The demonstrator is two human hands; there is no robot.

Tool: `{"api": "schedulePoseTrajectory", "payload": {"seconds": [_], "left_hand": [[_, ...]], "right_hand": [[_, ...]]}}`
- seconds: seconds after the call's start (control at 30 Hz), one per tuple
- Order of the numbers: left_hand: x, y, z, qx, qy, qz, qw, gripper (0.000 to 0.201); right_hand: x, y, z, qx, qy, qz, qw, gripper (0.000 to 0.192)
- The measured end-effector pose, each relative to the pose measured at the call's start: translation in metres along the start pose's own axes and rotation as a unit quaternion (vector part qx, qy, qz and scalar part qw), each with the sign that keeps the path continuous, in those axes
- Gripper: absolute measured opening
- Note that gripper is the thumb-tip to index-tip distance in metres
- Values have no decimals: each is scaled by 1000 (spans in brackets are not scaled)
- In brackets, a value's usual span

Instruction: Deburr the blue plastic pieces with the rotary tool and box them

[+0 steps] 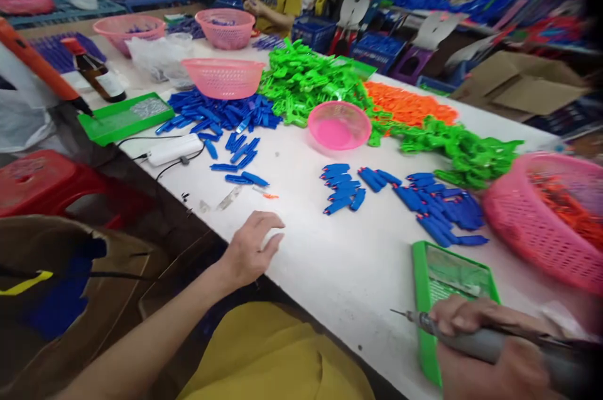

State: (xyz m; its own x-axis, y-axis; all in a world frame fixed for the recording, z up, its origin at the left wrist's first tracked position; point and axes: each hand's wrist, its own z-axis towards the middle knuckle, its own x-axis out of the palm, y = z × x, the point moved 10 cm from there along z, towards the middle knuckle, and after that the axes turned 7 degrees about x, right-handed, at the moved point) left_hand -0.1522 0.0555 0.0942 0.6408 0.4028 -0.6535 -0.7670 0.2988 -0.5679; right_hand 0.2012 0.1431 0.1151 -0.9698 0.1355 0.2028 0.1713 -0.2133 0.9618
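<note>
Screwdriver, a grey powered one with a thin bit pointing left, lies in the right hand, whose fingers wrap tightly round its body at the near edge of the white table, over a green tray. Left hand rests on the table's near edge, fingers loosely curled and holding nothing. Beyond lie blue plastic pieces, a small pink bowl and a pink basket at right.

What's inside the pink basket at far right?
Orange plastic pieces fill the pink basket, showing through its mesh wall. Blur and the frame edge hide how deep they go and anything beneath.
</note>
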Motion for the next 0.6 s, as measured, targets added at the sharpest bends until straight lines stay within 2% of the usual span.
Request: {"api": "schedulePoseTrajectory", "payload": {"seconds": [0.07, 0.13, 0.23, 0.3, 0.37, 0.43, 0.5, 0.6], "left_hand": [[36, -6, 43, 37, 8, -6, 999, 27], [75, -2, 90, 50, 36, 22, 998, 38], [129, 34, 155, -33, 111, 119, 986, 53], [153, 49, 185, -58, 137, 138, 979, 60], [175, 59, 199, -75, 169, 143, 972, 68], [193, 61, 201, -85, 206, 146, 964, 78], [206, 56, 195, -86, 236, 152, 956, 87], [215, 37, 182, -75, 267, 169, 946, 93]], "right_hand": [[7, 10, -2, -23, 18, 23, 999, 27], [9, 15, -5, -28, 25, 32, 999, 25], [3, 20, -10, -43, 22, 39, 998, 22], [-5, 20, -13, -47, 13, 37, 998, 22], [-14, 20, -16, -45, -2, 27, 999, 21], [-23, 20, -17, -41, -16, 16, 999, 21], [-32, 18, -16, -33, -24, 6, 999, 25], [-51, 5, -12, -9, -34, 8, 999, 30]]}}
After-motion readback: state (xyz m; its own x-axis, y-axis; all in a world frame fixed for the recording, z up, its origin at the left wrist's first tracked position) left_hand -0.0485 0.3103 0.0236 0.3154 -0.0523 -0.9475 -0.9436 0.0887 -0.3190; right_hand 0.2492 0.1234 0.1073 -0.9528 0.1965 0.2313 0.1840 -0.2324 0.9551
